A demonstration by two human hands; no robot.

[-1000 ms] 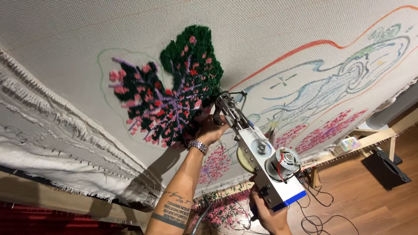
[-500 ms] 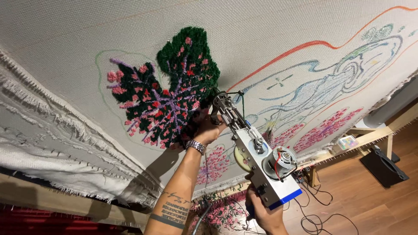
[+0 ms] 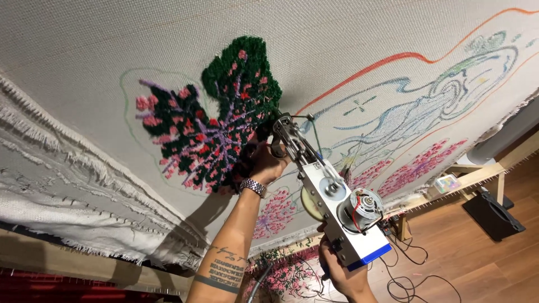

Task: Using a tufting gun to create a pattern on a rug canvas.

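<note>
The left hand is curling shut around the front grip of the tufting gun, just behind its needle end, with a metal watch sitting on the wrist and a tattoo showing on the forearm. The right hand is closing around the rear handle under the gun's back end, fingers wrapped, thumb side toward the camera.

The cloth is filling most of the view: a pale woven backing stretched tight on a wooden frame, with frayed edges hanging at the left. Drawn outlines in orange, blue and green are running across its right half, and small pink patches are sitting near the lower edge.

The tufted patch is lying at the middle of the cloth, dark green pile flecked with pink and red, with purple lines fanning out from its centre.

The gun is pointing up and left, its needle tip touching the cloth at the patch's right edge. Its body is a silver metal block with a blue base plate, a round motor with red wiring at the rear, a cream wheel at its side, and green yarn running to the tip.

A wooden floor with dark cables is showing at the lower right.
</note>
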